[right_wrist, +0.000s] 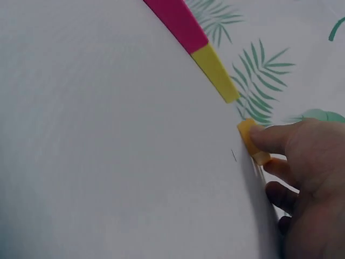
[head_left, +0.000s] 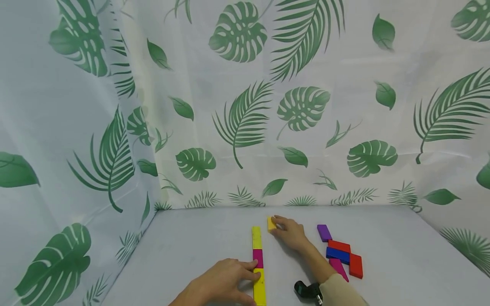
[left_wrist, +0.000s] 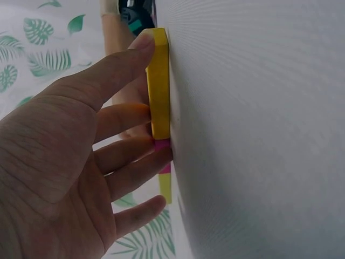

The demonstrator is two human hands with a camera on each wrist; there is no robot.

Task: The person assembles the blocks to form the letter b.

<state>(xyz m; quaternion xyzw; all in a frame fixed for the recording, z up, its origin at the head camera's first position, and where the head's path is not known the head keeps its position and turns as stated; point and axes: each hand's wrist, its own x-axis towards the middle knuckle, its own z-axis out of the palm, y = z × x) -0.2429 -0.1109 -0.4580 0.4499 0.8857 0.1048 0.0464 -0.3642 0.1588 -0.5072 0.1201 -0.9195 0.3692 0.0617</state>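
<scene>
A straight row of blocks runs away from me: a long yellow block (head_left: 259, 291) nearest, a magenta block (head_left: 257, 257) in the middle and a yellow block (head_left: 256, 238) at the far end. My left hand (head_left: 223, 280) lies along the row's left side, fingers mostly straight. Its thumb touches the near yellow block, and other fingertips reach the magenta one, as the left wrist view shows. Beyond the row's far end, a little to its right, my right hand (head_left: 292, 233) pinches a small orange-yellow block (right_wrist: 250, 141) between thumb and fingers.
To the right lies a loose group: a purple block (head_left: 324, 233), two red blocks (head_left: 356, 266), a blue block (head_left: 338, 255) and a magenta block (head_left: 338, 269). A black device (head_left: 306, 290) is at the right wrist. Leaf-patterned sheets (head_left: 252, 182) hang behind and beside the white table (head_left: 191, 238).
</scene>
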